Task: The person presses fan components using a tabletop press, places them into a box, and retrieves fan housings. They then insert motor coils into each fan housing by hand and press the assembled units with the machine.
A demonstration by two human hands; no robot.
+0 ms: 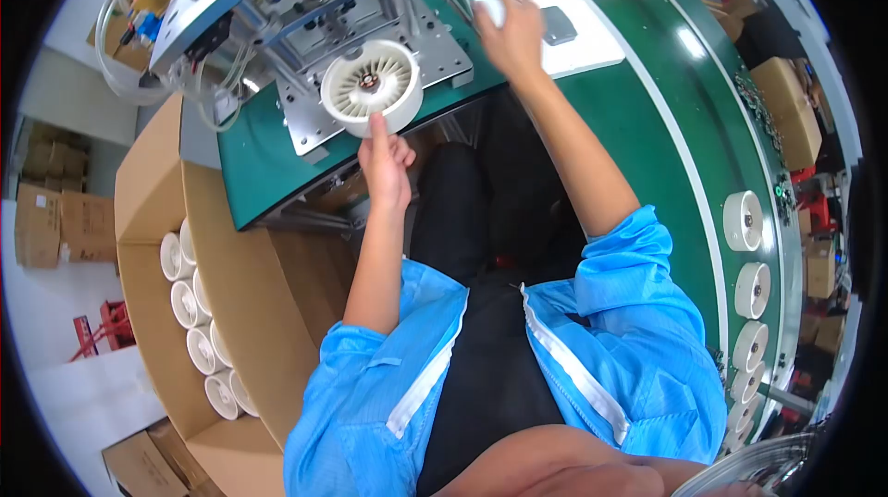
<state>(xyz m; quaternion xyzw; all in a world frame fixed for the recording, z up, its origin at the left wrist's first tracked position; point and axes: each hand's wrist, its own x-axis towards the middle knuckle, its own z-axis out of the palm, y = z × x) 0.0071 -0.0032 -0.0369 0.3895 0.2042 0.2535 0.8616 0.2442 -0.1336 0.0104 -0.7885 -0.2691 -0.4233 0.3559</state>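
A round white housing with a finned inside and a copper-coloured centre [372,85] sits on the metal plate [310,118] of a press-like machine. My left hand [387,159] is at its near rim, thumb or finger on the edge and the other fingers curled below. Farther right, my right hand [513,33] is closed around a small white object [487,7], whose kind I cannot make out. This hand is above a white board [587,46], beside a grey flat rectangle [558,25] lying on it.
The machine [324,12] with posts and tubes stands at upper left. An open carton [250,312] of white housings is at lower left. More white housings [743,220] line the green surface [661,146] at right. Thin cables cross near the top.
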